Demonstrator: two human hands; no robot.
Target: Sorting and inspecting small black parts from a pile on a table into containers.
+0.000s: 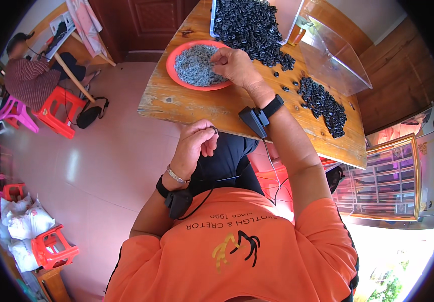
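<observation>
My right hand (238,68) reaches over the right side of a red plate (172,70) heaped with small thin silvery metal pieces (196,64). Its fingertips are pinched together at the pile, and whatever lies between them is too small to make out. In front of the table edge, above my lap, my left hand (195,144) is closed. A small black ring-like part (214,130) shows between its thumb and forefinger.
A clear bin of black parts (244,25) spills onto the wooden table (177,105); another black pile (322,106) lies to the right. A clear panel (335,63) stands behind. Another person (31,80) sits far left near red stools (58,110). A cable hangs from my right wrist device (254,121).
</observation>
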